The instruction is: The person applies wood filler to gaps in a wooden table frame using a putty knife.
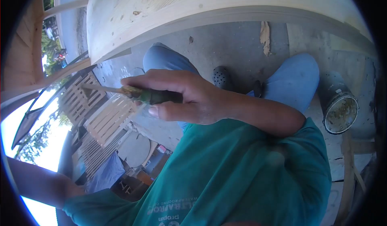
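My right hand (189, 95) reaches across in front of my green shirt (250, 165). Its fingers and thumb are wrapped round the dark green handle of a hand tool (147, 96). A narrow, straight, pale shaft runs leftward from that handle; whether it is a screwdriver or a chisel I cannot tell. Above my knees spreads a large pale wooden panel (161, 8) with visible grain and a thick edge, apart from the hand. My left arm (40, 181) stretches out at the lower left, and its hand is beyond the picture's edge.
A metal can (341, 112) with yellowish residue inside stands at the right on the grey floor (242, 40). A torn brown strip (265, 38) lies under the panel's edge. Slatted wooden pallets (109, 121), a round grey disc (134, 148) and a bluish sheet (107, 171) are at the left.
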Tool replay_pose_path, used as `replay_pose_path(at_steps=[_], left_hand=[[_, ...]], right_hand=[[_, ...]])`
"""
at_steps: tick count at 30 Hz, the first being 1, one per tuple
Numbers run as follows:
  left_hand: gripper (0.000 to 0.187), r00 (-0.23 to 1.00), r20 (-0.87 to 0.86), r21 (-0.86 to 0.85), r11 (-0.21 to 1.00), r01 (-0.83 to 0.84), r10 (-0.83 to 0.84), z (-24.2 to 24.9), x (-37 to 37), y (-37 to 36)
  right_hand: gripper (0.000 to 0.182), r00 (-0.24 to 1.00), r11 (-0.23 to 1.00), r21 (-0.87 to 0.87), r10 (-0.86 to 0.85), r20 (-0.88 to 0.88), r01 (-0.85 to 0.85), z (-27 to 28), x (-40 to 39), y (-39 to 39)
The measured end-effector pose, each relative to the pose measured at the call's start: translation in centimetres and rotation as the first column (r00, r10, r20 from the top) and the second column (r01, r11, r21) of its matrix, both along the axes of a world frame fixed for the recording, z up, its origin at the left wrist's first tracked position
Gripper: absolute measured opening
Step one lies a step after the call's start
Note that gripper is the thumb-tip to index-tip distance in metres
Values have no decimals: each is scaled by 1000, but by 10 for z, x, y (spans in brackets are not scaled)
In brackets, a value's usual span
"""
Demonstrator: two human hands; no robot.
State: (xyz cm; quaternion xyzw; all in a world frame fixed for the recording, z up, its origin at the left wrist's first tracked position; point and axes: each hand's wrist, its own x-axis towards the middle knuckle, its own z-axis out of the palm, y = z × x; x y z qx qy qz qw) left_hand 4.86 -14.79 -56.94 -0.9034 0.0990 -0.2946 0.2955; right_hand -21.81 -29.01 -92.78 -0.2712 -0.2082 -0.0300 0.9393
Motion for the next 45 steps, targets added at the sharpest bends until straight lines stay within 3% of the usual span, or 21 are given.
replay_pose_path(at_steps=[2,4,6,8,10,13,16,19,20,24,28,32,34,36,38,39,40,42,45], left_hand=[[60,1000,25,4,1000,10,-10,-6,8,-4],[60,998,70,-12,1000,10,-10,-7,17,-10],[60,992,124,-32,999,7,-3,-5,19,-21],[60,989,146,-39,999,20,-14,-3,24,-37],[60,984,177,-58,997,43,-32,4,25,-53],[60,959,229,-110,975,194,-165,11,20,-97],[60,861,328,-310,816,488,-390,23,-7,-136],[57,640,534,-491,413,767,-553,28,-64,-154],[52,543,539,-391,379,839,-644,30,-66,-152],[26,499,542,-419,298,858,-676,37,-108,-155],[25,489,521,-447,265,854,-699,37,-120,-157],[20,424,528,-463,170,870,-735,36,-125,-150],[17,343,523,-495,49,867,-780,39,-131,-145],[17,234,525,-529,-99,843,-818,42,-131,-138],[21,140,532,-676,-319,664,-835,51,-134,-127],[21,92,604,-643,-416,643,-792,60,-142,-120],[21,53,672,-603,-504,619,-739,71,-149,-111],[30,-193,745,-421,-675,606,-638,105,-155,-79],[31,-525,702,-173,-831,529,-481,150,-188,-30]], right_hand=[[53,965,982,87,181,-191,-167,-10,-33,-23],[52,919,973,-182,60,-390,-141,1,-63,-63],[51,863,963,-270,-123,-489,-16,12,-86,-86],[52,816,890,-438,-342,-466,123,21,-112,-109],[51,695,819,-494,-537,-477,293,45,-128,-122],[45,536,723,-407,-688,-489,558,81,-133,-134],[42,414,607,-449,-786,-459,656,120,-130,-141],[39,344,520,-472,-844,-411,712,157,-124,-144],[39,322,498,-475,-856,-405,726,168,-122,-147],[35,260,426,-537,-896,-360,728,192,-120,-160],[35,221,376,-552,-919,-328,744,207,-117,-162],[35,200,263,-497,-964,-176,827,228,-131,-162],[36,164,161,-455,-986,-32,876,256,-146,-164],[39,114,-3,-391,-955,274,920,296,-164,-167],[43,35,-145,-254,-805,592,956,346,-178,-165],[45,8,-167,-174,-701,713,970,372,-186,-161],[41,-21,-188,-128,-633,774,974,399,-194,-151],[40,40,-141,-112,-433,901,984,443,-217,-137],[39,42,-152,-63,-141,989,986,487,-236,-117]])
